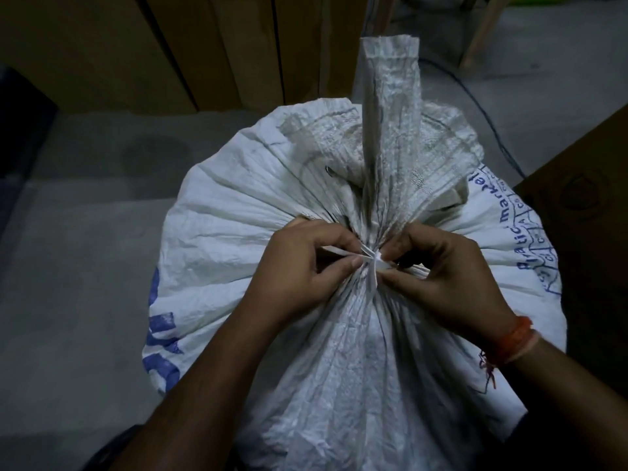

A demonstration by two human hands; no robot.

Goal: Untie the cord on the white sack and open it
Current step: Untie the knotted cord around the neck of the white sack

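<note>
**Both hands working the knot on the sack**

While the grey floor [85,266] is spreading out around everything, the white sack [238,232] is standing on it right below me, filling the middle of my view. It is bulging full, its woven cloth is gathering in pleats toward a tied neck, and blue printing is showing on its left side and along its right edge. Above the tie, the spare top of the sack [390,96] is sticking up in a flattened strip, pointing away from me. Brown wooden panels [136,45] are standing behind the sack, and a dark cable [482,113] is running across the floor to the right of it.

My left hand [306,266] is curling in from the left, thumb and fingertips pinching a flat white end of the cord [368,266]. My right hand [448,277] is coming in from the other side, thumb and forefinger nipping the cord at the knot itself. An orange thread band [513,338] is sitting on my right wrist. The knot is sitting between my two hands, touching both, tight against the gathered neck.
</note>
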